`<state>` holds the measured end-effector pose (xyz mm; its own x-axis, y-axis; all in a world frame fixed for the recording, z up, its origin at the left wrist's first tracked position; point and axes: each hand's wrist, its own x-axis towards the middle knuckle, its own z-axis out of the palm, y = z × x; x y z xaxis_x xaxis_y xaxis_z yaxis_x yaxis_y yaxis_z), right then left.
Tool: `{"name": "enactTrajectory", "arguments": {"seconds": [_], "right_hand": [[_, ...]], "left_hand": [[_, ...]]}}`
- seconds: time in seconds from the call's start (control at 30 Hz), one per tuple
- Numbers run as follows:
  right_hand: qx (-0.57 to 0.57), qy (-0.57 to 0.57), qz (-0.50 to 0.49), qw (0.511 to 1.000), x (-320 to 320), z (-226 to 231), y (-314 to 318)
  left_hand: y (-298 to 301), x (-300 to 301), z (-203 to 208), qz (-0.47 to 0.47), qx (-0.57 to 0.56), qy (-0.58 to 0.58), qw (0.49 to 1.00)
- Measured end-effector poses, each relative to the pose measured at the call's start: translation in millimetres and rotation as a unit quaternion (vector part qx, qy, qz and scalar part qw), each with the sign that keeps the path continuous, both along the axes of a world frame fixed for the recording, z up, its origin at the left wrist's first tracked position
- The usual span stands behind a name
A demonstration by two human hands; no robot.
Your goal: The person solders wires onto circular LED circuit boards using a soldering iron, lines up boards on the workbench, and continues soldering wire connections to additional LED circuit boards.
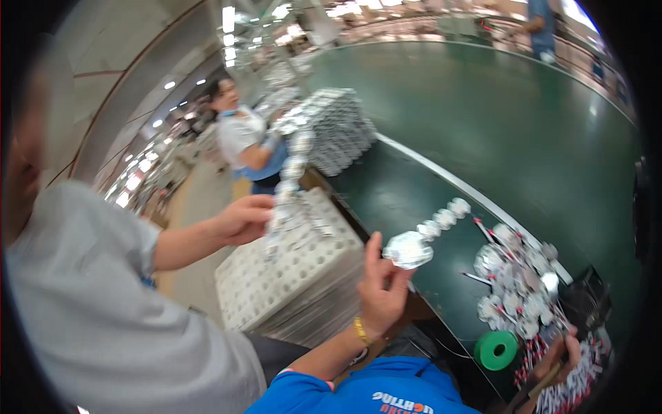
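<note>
My left hand (383, 293) pinches a silver, faceted round piece (408, 250) between thumb and fingers, above the near edge of the green table. A row of smaller shiny discs (443, 219) runs from it toward the upper right and appears joined to it. At the lower right, my right hand (562, 355) is curled beside a bundle of thin red, white and black wires (531, 359); what its fingers hold is too unclear to name. Just beyond that hand lies a heap of silver discs with short wires (517, 279). A green tape roll (496, 350) sits between my hands.
On my left, a person in grey (234, 221) holds a strip of silver discs (293, 169) over a stack of white perforated trays (289, 255). Farther off stand another person (241, 131) and a silver stack (338, 127). A white strip (441, 172) crosses the green table (483, 96).
</note>
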<state>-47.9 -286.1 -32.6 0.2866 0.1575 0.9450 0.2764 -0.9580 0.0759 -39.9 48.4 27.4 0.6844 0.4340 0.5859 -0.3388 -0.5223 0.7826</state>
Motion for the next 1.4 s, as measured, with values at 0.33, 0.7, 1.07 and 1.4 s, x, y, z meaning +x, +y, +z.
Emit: {"name": "enactTrajectory", "arguments": {"seconds": [0.33, 0.7, 1.07, 1.4], "right_hand": [[0.236, 0.141, 0.282, 0.919, 13, 32, 36], [0.235, 0.131, 0.209, 0.940, 10, 4, 40], [0.376, 0.220, 0.199, 0.878, 9, -24, 8], [0.316, 0.194, 0.201, 0.907, 13, -17, 10]], "left_hand": [[-6, 50, -43, -0.169, -0.090, 0.180, 0.965], [18, 68, -31, -0.077, 0.093, 0.033, 0.992], [181, -38, -88, 0.267, 0.063, 0.083, 0.958], [282, -23, -116, 0.238, 0.161, 0.237, 0.928]]}}
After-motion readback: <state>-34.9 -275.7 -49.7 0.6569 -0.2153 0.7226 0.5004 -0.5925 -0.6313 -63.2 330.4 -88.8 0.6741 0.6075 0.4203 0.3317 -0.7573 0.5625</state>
